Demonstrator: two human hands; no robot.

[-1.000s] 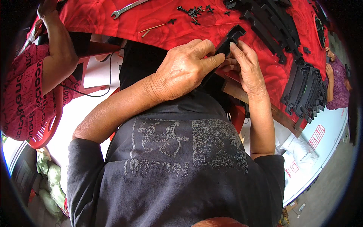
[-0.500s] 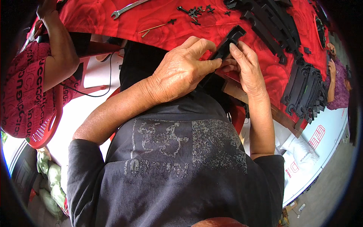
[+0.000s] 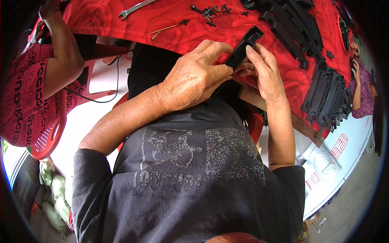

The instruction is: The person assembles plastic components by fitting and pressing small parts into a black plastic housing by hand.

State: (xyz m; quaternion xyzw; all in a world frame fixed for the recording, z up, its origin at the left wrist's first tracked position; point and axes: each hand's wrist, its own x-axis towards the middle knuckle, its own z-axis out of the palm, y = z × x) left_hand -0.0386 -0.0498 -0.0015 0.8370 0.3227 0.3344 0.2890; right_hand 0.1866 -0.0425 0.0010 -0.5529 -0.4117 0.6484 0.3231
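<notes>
A long black plastic part [image 3: 242,50] with a hooked far end is held at a slant over the table's near edge. My left hand [image 3: 197,73] is closed on its near half, hiding much of that stretch from view. On the other side my right hand [image 3: 262,71] grips it, thumb on the upper face and fingers curled beneath. Small black cross-shaped pieces [image 3: 208,12] lie beyond my hands. Two thin wooden sticks [image 3: 164,29] rest to their left, one reaching toward a small black cross piece [image 3: 184,22].
Long black parts [image 3: 287,34] are heaped at the far right of the red tablecloth [image 3: 162,20], with a stack of similar ones [image 3: 326,95] nearer. A wrench [image 3: 135,9] lies far left. A person [image 3: 36,81] sits on a red chair at left; another [image 3: 364,87] is at right.
My left thumb and index finger have shifted slightly back along the black part. My right hand keeps nearly the same hold.
</notes>
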